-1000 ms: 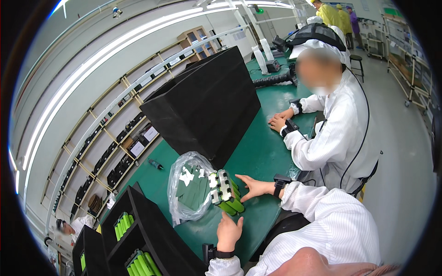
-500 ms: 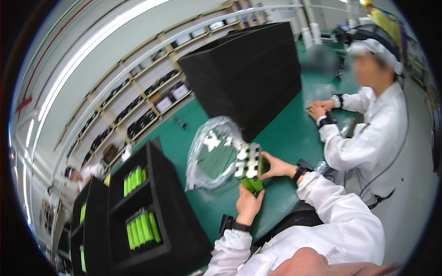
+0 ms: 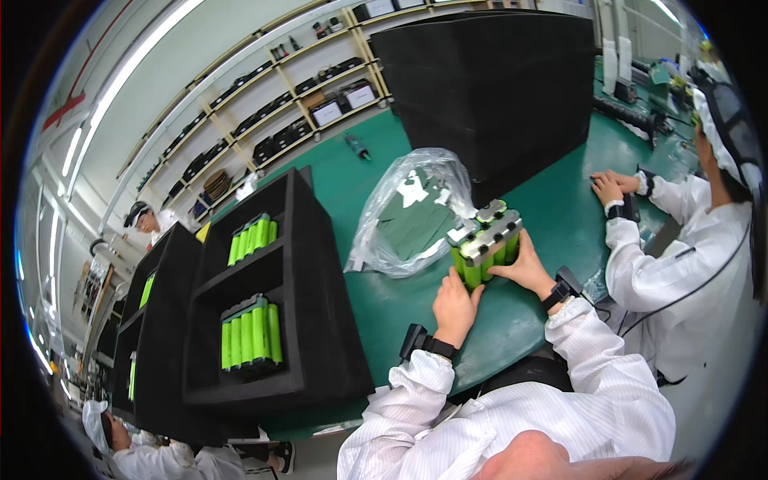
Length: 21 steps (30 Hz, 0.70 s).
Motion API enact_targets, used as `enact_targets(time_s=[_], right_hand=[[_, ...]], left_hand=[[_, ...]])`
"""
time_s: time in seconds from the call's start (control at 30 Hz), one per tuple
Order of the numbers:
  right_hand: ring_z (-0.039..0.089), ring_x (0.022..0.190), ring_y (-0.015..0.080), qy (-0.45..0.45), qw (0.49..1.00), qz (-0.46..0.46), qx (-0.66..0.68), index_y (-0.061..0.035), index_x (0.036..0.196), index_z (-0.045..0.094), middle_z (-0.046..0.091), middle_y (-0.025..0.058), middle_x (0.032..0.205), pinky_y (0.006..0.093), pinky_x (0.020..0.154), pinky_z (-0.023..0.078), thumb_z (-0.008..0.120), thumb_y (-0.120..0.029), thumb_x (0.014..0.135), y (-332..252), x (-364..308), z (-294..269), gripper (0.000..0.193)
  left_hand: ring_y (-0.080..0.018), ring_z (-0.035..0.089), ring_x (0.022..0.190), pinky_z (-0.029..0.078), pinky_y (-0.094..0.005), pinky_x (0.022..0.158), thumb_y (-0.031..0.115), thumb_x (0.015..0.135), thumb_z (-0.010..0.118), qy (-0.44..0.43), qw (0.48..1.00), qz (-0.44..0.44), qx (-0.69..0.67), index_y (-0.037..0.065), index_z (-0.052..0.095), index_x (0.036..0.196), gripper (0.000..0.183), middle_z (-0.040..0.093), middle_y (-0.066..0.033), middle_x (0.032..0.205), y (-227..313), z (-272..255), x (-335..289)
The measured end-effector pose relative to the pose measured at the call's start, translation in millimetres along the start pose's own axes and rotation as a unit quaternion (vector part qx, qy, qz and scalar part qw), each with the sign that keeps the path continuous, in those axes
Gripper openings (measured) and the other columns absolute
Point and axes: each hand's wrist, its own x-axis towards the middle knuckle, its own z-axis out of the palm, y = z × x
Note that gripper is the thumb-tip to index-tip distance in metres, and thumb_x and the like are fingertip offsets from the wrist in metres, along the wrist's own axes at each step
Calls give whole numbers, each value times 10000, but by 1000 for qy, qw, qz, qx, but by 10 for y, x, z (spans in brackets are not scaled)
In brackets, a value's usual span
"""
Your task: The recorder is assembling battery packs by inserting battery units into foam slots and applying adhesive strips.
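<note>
Between my two hands is a battery pack (image 3: 490,238) of green cylindrical cells with silvery metal strips across its top. My left hand (image 3: 456,308) holds its near left side, the fingertips low against the green cells. My right hand (image 3: 530,266) wraps the right side, with the thumb in front and the other fingers partly hidden behind the pack. The pack is tilted over the green bench, and I cannot tell whether its underside touches the surface. Just beyond it lies a clear plastic bag (image 3: 370,244) with white and dark green flat pieces.
To the left stands a black foam tray (image 3: 292,352) with more green battery packs (image 3: 254,336) in its compartments. A large black box (image 3: 488,96) rises at the back. A small power tool (image 3: 357,146) lies on the green bench (image 3: 360,308). A co-worker's hands (image 3: 612,186) rest at the right.
The view has shifted, so the bench and trays show differently. The battery pack has turned in my hands and appears lower; both hands still hold it.
</note>
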Motion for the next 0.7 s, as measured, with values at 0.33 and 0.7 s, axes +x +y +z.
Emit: enact_targets(time_s=[0.33,0.7], right_hand=[[422,1230,360,77,996,27,-23,-30,1483,233,420,211,1324,459,1044,364,909,-313,612,13,22,21,1138],[472,1166,383,137,981,-66,-119,-1,1282,447,500,198,1237,455,1015,371,713,-82,772,-291,-316,12,581]], left_hand=[[-324,528,1045,434,-446,888,283,846,679,-39,997,65,21,-59,421,1385,689,544,-164,1168,-99,113,106],[-348,396,1307,292,-474,1084,271,848,656,-26,996,86,-4,-22,378,1421,701,459,-189,1385,-101,102,63]])
